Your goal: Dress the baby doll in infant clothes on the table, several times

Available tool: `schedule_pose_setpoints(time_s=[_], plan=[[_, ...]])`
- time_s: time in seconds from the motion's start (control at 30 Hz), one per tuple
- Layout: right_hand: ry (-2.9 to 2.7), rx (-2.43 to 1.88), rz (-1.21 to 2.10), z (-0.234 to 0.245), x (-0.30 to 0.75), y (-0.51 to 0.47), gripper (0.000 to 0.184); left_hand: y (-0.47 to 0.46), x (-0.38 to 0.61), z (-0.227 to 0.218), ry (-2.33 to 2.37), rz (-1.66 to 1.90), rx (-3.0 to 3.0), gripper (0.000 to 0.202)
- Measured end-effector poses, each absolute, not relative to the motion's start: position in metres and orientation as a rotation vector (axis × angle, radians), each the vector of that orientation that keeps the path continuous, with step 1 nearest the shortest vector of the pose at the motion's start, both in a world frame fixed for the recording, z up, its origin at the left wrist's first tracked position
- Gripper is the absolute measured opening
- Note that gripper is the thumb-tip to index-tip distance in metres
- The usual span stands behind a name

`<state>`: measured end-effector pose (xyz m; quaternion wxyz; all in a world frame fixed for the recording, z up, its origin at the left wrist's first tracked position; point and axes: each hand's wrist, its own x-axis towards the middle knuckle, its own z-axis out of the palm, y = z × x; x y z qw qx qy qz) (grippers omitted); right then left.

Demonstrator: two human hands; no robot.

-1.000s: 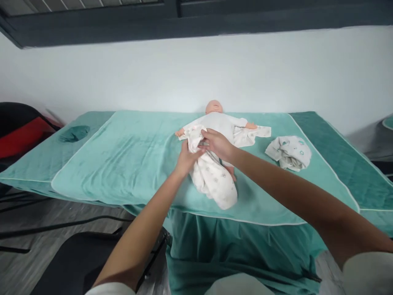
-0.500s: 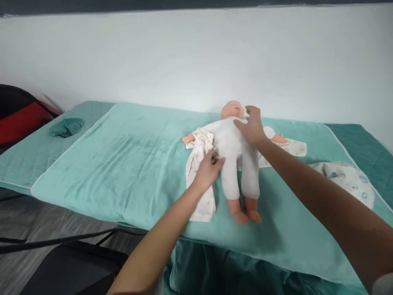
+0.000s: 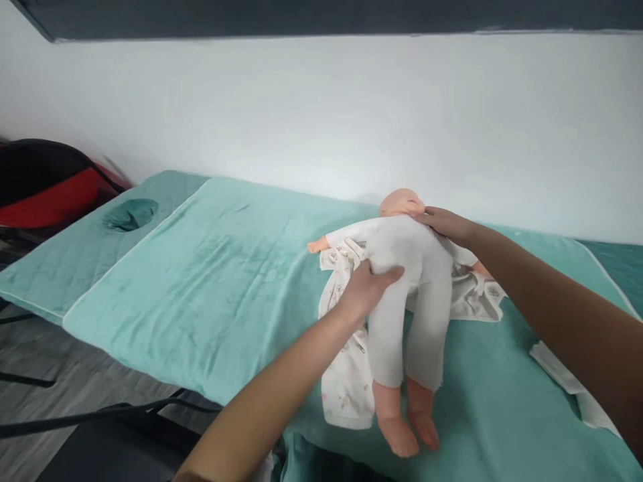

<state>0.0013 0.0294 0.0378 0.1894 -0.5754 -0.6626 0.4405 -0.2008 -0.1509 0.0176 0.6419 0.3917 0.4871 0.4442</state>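
A baby doll (image 3: 396, 244) with a white cloth body and bare plastic head, hands and feet lies face up, its torso appearing slightly raised. My left hand (image 3: 369, 288) grips the hip on the left, thumb across the front and the other fingers partly hidden beneath. At the neck and the shoulder on the right, my right hand (image 3: 447, 226) holds the doll, its fingertips partly out of sight. Under the doll, a small printed white garment (image 3: 346, 395) spreads out to both sides.
A green padded bed (image 3: 226, 268) with a face hole (image 3: 130, 214) at its left end runs along the white wall (image 3: 301, 114). White cloth (image 3: 562, 371) lies right, partly behind my forearm. A black chair (image 3: 120, 445) stands front left, a red-and-black item (image 3: 50, 194) far left.
My left hand has moved from the garment beside the doll onto its hip. My right hand has come down to its neck and shoulder. The doll appears larger and slightly lifted; the view has shifted.
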Motion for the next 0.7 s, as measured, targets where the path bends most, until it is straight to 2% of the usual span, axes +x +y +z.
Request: schedule_pose_setpoints(time_s=[0.13, 0.27, 0.4, 0.57, 0.7], plan=[[-1.801, -1.478, 1.426, 0.054, -0.031, 0.029, 0.051, -0.149, -0.246, 0.042, 1.181, 1.015, 0.857, 0.062], [-1.815, -1.361, 1.404, 0.056, -0.08, 0.04, 0.053, -0.141, -0.304, 0.051, 1.24, 1.074, 0.928, 0.058], [-1.807, -1.351, 1.338, 0.046, -0.14, 0.062, 0.058, -0.124, -0.366, 0.039, 1.269, 1.041, 0.845, 0.055], [-1.834, -1.059, 1.476, 0.027, -0.206, 0.088, 0.052, -0.106, -0.426, 0.015, 1.313, 1.037, 0.83, 0.052], [-1.789, -0.971, 1.514, 0.024, -0.24, 0.094, 0.056, -0.1, -0.445, 0.003, 1.378, 1.053, 0.956, 0.053]])
